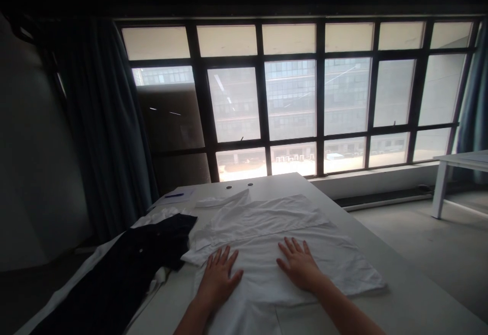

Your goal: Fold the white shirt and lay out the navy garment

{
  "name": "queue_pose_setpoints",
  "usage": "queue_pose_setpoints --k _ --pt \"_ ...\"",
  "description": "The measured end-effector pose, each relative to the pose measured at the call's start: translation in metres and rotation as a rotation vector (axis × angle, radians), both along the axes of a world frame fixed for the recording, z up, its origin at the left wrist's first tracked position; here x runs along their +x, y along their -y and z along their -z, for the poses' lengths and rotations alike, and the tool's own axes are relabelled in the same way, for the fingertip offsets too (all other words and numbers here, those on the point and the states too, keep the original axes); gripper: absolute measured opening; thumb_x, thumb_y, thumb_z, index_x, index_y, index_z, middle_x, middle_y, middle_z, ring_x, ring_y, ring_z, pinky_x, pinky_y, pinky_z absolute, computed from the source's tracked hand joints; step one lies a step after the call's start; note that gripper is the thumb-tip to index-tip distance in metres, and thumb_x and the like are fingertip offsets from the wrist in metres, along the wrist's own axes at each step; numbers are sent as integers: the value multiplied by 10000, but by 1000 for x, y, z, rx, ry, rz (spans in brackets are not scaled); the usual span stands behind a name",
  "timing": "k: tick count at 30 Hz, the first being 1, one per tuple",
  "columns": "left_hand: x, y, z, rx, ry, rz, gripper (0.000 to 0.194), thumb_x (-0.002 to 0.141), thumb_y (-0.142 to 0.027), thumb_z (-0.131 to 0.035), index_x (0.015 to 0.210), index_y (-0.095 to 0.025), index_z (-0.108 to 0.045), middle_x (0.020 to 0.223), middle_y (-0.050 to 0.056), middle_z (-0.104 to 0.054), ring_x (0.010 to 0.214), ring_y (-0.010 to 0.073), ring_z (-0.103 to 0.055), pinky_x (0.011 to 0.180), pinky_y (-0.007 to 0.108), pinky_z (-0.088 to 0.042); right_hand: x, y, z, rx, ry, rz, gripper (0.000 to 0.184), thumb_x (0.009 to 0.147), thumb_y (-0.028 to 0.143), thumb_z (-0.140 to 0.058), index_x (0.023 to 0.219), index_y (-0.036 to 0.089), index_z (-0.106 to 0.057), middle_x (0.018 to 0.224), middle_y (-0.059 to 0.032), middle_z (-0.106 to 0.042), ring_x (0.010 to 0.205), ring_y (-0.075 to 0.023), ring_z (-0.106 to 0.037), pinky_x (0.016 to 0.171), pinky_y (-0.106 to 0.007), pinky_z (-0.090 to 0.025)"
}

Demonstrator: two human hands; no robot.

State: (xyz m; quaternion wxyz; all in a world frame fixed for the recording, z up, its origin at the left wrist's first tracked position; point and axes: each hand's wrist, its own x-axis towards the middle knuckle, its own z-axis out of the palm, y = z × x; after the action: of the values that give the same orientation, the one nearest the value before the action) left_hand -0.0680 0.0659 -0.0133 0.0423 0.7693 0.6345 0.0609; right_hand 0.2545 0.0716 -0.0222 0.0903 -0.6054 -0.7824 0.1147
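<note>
A white shirt (263,253) lies spread over the white table (404,294), with its hem side to the right and one sleeve reaching toward me. My left hand (219,279) rests flat on the shirt's left part, fingers spread. On the middle of the same shirt lies my right hand (299,264), also flat with the fingers apart. Neither hand grips the fabric. Wrinkles run across the far half of the cloth, where a sleeve extends toward the back left.
Dark clothing (125,264) is heaped on the table's left side, over some white cloth (95,259). A pen (174,195) lies on paper at the back left. Behind stand windows (290,101) and a blue curtain (102,131). Another table (463,159) stands at right.
</note>
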Motion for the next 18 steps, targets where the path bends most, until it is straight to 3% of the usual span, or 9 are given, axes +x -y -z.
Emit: queue_pose_setpoints --k 6,10,14,18 --pt "2 4 -6 -24 3 4 730 934 -697 -406 1577 -361 -330 1692 30 -206 1571 317 -130 1271 541 -92 80 -30 19 45 89 305 672 1008 599 -257 1592 277 -341 1682 -71 -223 1556 -323 -168 1225 -609 -67" --pt "4 7 -8 -36 15 5 731 931 -682 -413 1582 -362 -319 1694 27 -200 1574 311 -114 1273 539 -81 109 -37 32 63 83 276 651 1020 591 -225 1564 282 -401 1667 -62 -275 1554 -300 -184 1233 -575 -112" --pt "10 8 -8 -22 21 3 717 930 -647 -438 1574 -345 -354 1691 46 -227 1573 311 -130 1271 538 -89 122 -39 31 104 78 207 597 1007 547 -322 1513 278 -488 1632 -66 -360 1529 -284 -269 1232 -525 -172" --pt "17 10 -9 63 33 -4 636 929 -538 -481 1521 -306 -469 1689 54 -257 1570 299 -162 1269 501 -139 132 -39 25 164 112 330 543 988 429 -386 1460 220 -555 1572 -102 -461 1475 -281 -373 1209 -483 -241"
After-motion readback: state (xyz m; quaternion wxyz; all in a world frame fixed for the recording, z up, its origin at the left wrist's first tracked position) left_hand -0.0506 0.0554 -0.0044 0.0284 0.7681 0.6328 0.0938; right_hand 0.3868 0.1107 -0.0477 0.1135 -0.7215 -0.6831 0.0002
